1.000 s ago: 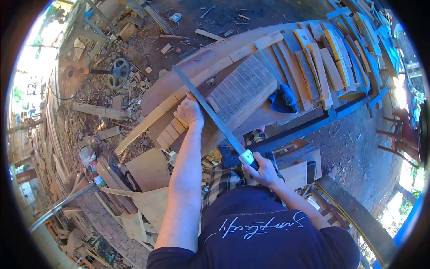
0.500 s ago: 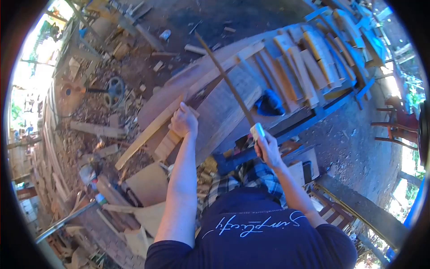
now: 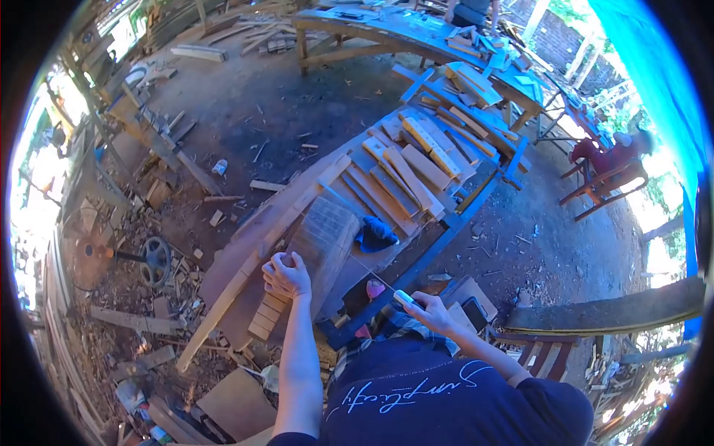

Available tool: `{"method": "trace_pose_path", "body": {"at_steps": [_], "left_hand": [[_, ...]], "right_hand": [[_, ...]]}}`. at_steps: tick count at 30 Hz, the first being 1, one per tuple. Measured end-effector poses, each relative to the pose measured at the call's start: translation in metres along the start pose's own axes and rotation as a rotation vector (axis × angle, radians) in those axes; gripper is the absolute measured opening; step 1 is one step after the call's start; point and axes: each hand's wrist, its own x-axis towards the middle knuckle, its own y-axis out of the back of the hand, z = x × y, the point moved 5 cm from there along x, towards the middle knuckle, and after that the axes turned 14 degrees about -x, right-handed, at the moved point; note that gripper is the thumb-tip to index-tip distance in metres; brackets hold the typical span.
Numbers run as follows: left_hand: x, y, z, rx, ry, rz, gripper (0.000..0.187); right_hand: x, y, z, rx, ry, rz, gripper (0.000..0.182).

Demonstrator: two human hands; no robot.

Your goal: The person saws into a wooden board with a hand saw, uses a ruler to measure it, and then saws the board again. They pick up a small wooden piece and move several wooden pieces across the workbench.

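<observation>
My left hand (image 3: 287, 275) is closed with its fingers curled over the upper end of a light wooden piece with dark cross lines (image 3: 268, 316), lying on the workbench (image 3: 223, 256). The fingers hide what exactly they grip. My right hand (image 3: 431, 312), near my lap, is wrapped round the white handle (image 3: 402, 296) of a long, thin-bladed tool. Its blade now shows only as a thin line pointing up and left. Between the hands lies a broad wooden block (image 3: 323, 238). A long wooden strip (image 3: 223, 316) runs along the bench's left side.
Several wooden pieces (image 3: 416, 167) are stacked farther up the bench, near a dark blue cloth-like item (image 3: 377, 234). A long table (image 3: 357, 28) stands at the back, with a person (image 3: 472, 13) behind it. Right are a red chair (image 3: 606, 171) and a beam (image 3: 610, 308). Scraps litter the left floor.
The view has tilted up, bringing the back table into sight. My right hand has drawn the tool back toward my body and its blade has swung nearly edge-on. My left hand stays at the wood.
</observation>
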Motion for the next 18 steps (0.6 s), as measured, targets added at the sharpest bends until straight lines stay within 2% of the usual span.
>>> {"method": "trace_pose_path", "body": {"at_steps": [7, 8, 10, 13, 16, 18], "left_hand": [[-0.018, -0.031, 0.016, -0.054, -0.074, -0.076, 0.025], [-0.022, -0.032, 0.014, -0.048, -0.062, -0.064, 0.025], [-0.029, -0.034, 0.018, 0.111, -0.164, -0.088, 0.028], [-0.034, -0.038, 0.020, 0.167, -0.242, -0.102, 0.031], [-0.037, -0.032, 0.039, 0.246, -0.279, -0.131, 0.033], [-0.041, -0.033, 0.042, 0.313, -0.297, -0.125, 0.034]], "right_hand": [[0.013, 0.037, -0.013, 0.025, 0.042, 0.038, 0.052], [0.018, 0.041, -0.008, 0.022, 0.059, 0.083, 0.048], [0.032, 0.052, -0.004, 0.027, 0.086, 0.109, 0.043], [0.060, 0.091, 0.012, 0.010, 0.091, 0.217, 0.037], [0.106, 0.123, 0.054, -0.079, 0.050, 0.304, 0.043], [0.135, 0.150, 0.061, -0.150, 0.095, 0.372, 0.046]]}}
